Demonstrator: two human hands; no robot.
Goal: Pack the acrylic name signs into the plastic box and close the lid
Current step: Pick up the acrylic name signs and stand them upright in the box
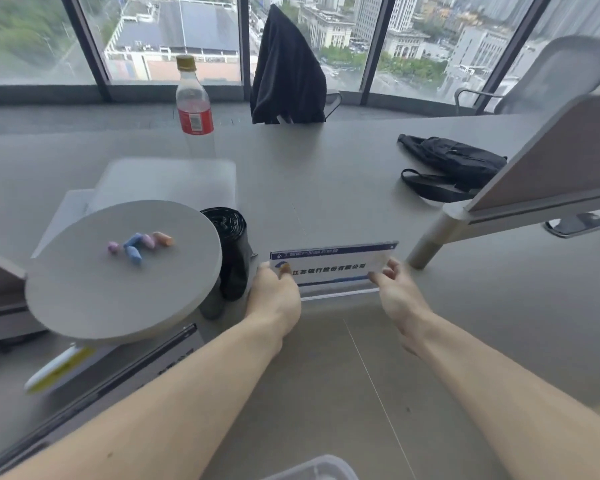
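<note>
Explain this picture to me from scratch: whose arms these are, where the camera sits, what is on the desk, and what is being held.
There is no machine here. The two bare arms belong to a person, and the single picture comes from a wide-angle camera worn on their head, looking forward and down, so straight edges bend.

The left hand and right hand each take one end of an acrylic name sign, a clear plate with a blue band and printed characters; it stands at the grey desk. The grip looks light, by the fingertips.

At the bottom edge, a corner of the clear plastic box shows.

Also there: a round board bearing coloured chalk pieces, a black bag roll, a bottle and a black pouch.
</note>
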